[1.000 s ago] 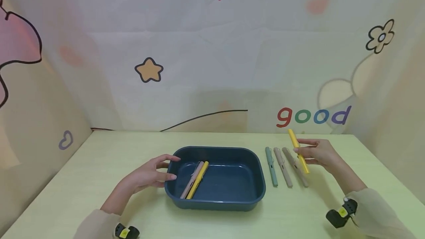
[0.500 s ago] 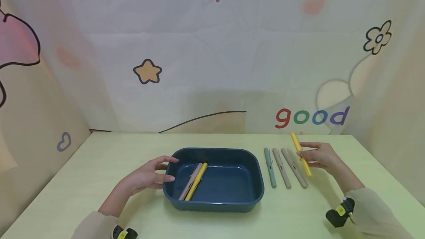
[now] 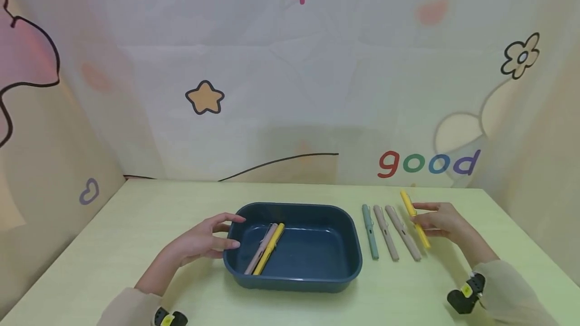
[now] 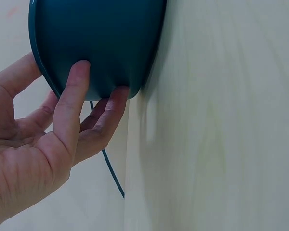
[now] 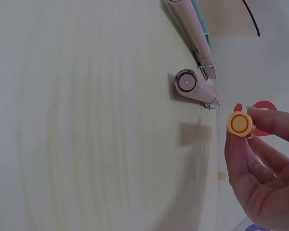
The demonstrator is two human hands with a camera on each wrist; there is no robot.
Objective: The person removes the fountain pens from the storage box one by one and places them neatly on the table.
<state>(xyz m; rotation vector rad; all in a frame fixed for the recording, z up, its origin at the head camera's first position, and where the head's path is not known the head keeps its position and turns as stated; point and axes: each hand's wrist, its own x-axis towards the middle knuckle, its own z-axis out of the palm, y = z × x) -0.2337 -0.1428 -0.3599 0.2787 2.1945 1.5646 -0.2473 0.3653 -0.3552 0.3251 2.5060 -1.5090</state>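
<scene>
My right hand (image 3: 444, 220) pinches a yellow pen (image 3: 415, 219) with a clip, close over the table at the right end of a row of pens. In the right wrist view the yellow pen (image 5: 240, 124) appears end-on, with its shadow on the table. The row holds a green pen (image 3: 370, 231) and two pinkish-grey pens (image 3: 386, 232). My left hand (image 3: 206, 238) holds the left end of a dark blue basin (image 3: 312, 286); some fingers reach over the rim while fingertips (image 4: 80, 70) touch the outer wall. Inside lie a yellow pen (image 3: 269, 249) and a pinkish pen (image 3: 261, 248).
The pale table (image 3: 172, 200) meets a printed cloth backdrop (image 3: 272, 89) along its back edge. Cloth walls also stand at the left and right. Each wrist carries a small black camera (image 3: 466, 293).
My right hand has lowered the yellow pen and shifted it slightly to the right, farther from the row. My left hand, the basin and the other pens stay as they were.
</scene>
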